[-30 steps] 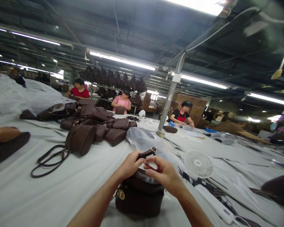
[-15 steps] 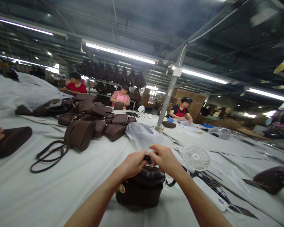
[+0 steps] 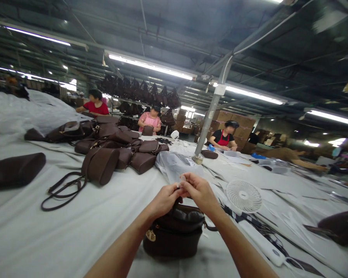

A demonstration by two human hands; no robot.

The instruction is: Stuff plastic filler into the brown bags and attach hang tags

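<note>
A pile of brown bags (image 3: 116, 148) is heaped on the white table (image 3: 46, 231). A white fan (image 3: 243, 196) is laid right. Three seated workers (image 3: 149, 120) are observed beyond.

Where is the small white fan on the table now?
In the head view the fan stands on the white table, right of the right hand and the brown bag, above a white power strip.

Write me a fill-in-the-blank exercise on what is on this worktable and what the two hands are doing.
1. The left hand and right hand meet just above a dark ____ bag.
2. The white fan lies to the ____ of that bag.
3. The pile of bags lies on a table covered in ____ cloth.

Missing words: brown; right; white
</note>
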